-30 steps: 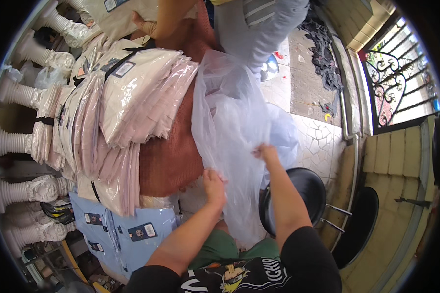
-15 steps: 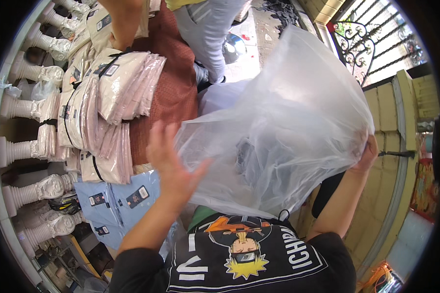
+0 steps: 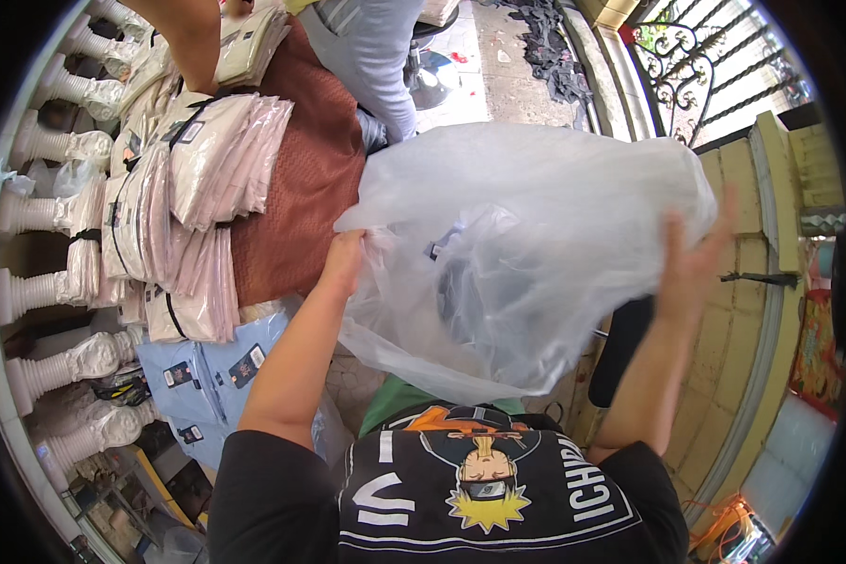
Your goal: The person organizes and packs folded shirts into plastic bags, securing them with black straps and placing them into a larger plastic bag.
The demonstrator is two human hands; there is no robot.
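A large clear plastic bag [image 3: 545,188] billows in front of my body, with something dark and a bluish patch showing through its film. At the bag's left edge, my left hand [image 3: 351,254] is closed on the gathered plastic. My right hand [image 3: 691,254] is by the bag's right side, its fingers spread and slightly blurred; it does not grip the film. To the left lie tied stacks of beige packaged garments [image 3: 211,160] on a reddish-brown cloth [image 3: 296,179]. Light blue packaged garments [image 3: 207,376] with dark tags lie nearer to me, beside my left forearm.
Another person's arm [image 3: 183,42] reaches over the beige stacks, and that person's grey-trousered leg [image 3: 371,56] stands beyond the cloth. White balusters [image 3: 56,202] line the left. A yellowish tiled wall [image 3: 724,367] and a metal grille [image 3: 705,75] stand at right.
My left hand has gone from open to gripping the bag's left edge. My right hand has let go and spread its fingers. The bag's raised upper part has sunk lower.
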